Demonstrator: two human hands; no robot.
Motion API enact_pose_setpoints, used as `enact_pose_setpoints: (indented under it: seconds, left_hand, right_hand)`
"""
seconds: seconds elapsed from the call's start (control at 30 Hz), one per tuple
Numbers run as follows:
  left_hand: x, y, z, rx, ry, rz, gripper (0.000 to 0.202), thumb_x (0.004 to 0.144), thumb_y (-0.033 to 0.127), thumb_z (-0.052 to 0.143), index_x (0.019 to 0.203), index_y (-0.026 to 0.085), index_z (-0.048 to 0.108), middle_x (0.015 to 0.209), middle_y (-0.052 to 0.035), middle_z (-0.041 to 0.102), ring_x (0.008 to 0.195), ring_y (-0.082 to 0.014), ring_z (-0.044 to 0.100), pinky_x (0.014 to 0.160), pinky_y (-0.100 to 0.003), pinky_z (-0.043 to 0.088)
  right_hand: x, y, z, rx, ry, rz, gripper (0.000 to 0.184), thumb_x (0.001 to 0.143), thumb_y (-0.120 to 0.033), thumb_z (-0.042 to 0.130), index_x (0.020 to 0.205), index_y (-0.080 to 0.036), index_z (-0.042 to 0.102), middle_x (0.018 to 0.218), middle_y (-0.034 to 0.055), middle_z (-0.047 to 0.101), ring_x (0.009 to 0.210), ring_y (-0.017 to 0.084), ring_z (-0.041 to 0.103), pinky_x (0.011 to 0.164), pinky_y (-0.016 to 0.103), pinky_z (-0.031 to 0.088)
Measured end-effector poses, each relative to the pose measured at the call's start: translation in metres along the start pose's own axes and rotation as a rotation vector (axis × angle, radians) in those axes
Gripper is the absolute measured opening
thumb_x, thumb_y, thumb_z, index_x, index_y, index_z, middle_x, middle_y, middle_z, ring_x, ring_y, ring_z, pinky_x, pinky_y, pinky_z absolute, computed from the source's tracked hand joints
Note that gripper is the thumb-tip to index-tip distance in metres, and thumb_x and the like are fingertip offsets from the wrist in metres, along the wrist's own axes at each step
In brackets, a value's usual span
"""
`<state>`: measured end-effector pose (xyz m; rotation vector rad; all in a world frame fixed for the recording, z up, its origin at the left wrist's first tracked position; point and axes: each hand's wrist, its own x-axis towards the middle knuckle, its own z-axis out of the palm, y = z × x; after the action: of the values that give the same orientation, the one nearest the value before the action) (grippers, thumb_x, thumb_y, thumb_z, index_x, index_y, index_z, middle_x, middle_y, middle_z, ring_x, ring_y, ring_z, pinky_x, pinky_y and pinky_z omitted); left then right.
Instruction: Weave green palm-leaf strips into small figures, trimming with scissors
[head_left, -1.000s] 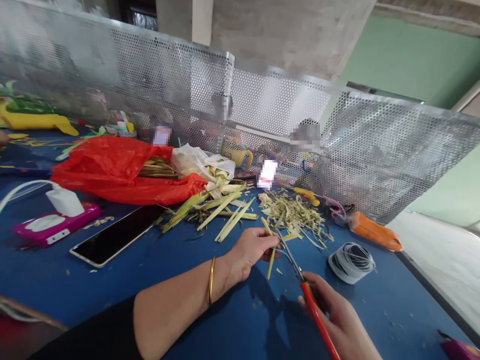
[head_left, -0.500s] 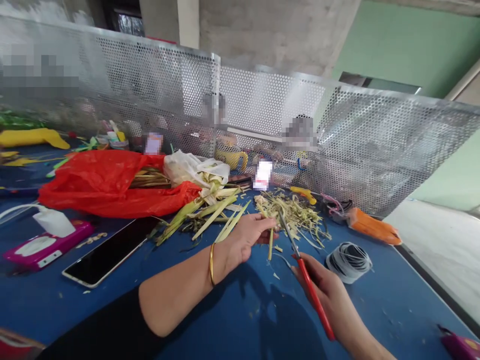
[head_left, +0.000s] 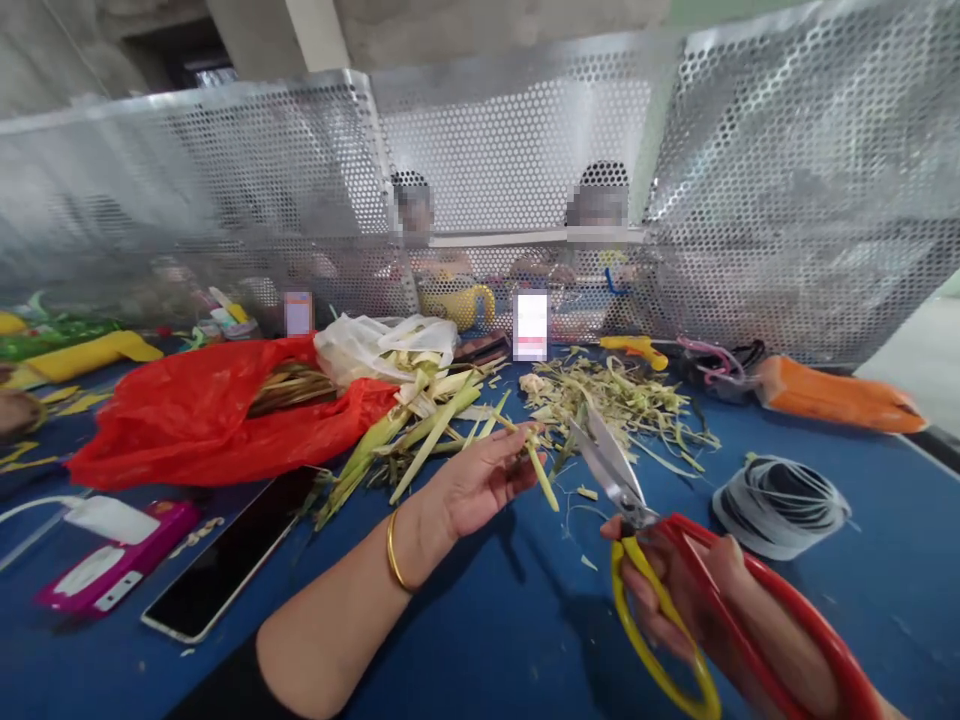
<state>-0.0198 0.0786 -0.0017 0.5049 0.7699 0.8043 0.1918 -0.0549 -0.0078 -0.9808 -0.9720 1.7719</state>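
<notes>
My left hand (head_left: 487,485), with a gold bangle on the wrist, pinches a short pale green plant strip (head_left: 547,485) between its fingers. In my right hand (head_left: 750,590) is a pair of scissors (head_left: 611,465) with red and yellow handles, my thumb through the red loop. The scissors' metal blades point away from me, to the right of the strip and apart from it. Beyond the blades lies a heap of shredded plant scraps (head_left: 637,400). Longer green stalks and leaves (head_left: 431,440) lie left of it.
A red plastic bag (head_left: 180,410), a black phone (head_left: 232,560) and a purple power strip (head_left: 161,530) lie to the left. At right are a cord roll (head_left: 780,505) and an orange packet (head_left: 840,395). A perforated metal screen (head_left: 517,150) stands behind, with people beyond it.
The scissors have turned, so both handles and the broad side of the blades now show, and they are apart from the strip. My left hand keeps the strip, now tilted. The view has shifted.
</notes>
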Motion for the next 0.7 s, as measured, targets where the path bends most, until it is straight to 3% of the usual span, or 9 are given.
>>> enact_pose_setpoints:
  seconds: [0.17,0.33,0.53,0.7]
  left_hand:
    - [0.004,-0.003,-0.004,0.008,-0.021,-0.004,0.016,0.086,0.016,0.062,0.101,0.012,0.067,0.095,-0.0086,0.07,0.067,-0.0095,0.065,0.06,-0.019,0.055]
    - [0.003,-0.003,-0.004,-0.018,-0.056,-0.036,0.015,0.086,0.017,0.061,0.099,0.011,0.066,0.1,-0.0107,0.069,0.066,-0.0092,0.065,0.061,-0.019,0.056]
    - [0.0,-0.003,-0.002,-0.005,-0.093,-0.059,0.022,0.09,0.017,0.055,0.109,0.011,0.064,0.103,-0.0111,0.068,0.064,-0.0086,0.065,0.057,-0.017,0.055]
    - [-0.001,-0.01,0.001,0.08,-0.095,-0.048,0.027,0.087,0.018,0.06,0.113,0.012,0.065,0.108,-0.0108,0.068,0.066,-0.0089,0.065,0.059,-0.017,0.055]
  right_hand:
    - [-0.003,-0.001,0.006,0.171,-0.109,0.041,0.056,0.089,-0.067,0.035,0.111,-0.022,0.062,0.081,0.0033,0.055,0.056,0.01,0.044,0.055,0.026,0.036]
    - [-0.003,0.003,0.006,0.274,-0.145,0.089,0.061,0.09,-0.067,0.032,0.11,-0.017,0.061,0.081,0.004,0.056,0.053,0.008,0.047,0.052,0.023,0.036]
    - [-0.003,0.007,0.007,0.263,-0.113,0.155,0.061,0.091,-0.067,0.032,0.109,-0.015,0.059,0.08,0.0047,0.058,0.052,0.007,0.048,0.05,0.02,0.036]
    - [0.003,0.017,0.006,0.154,-0.124,0.041,0.053,0.089,-0.064,0.041,0.107,-0.016,0.056,0.076,0.0012,0.055,0.049,0.007,0.048,0.048,0.019,0.038]
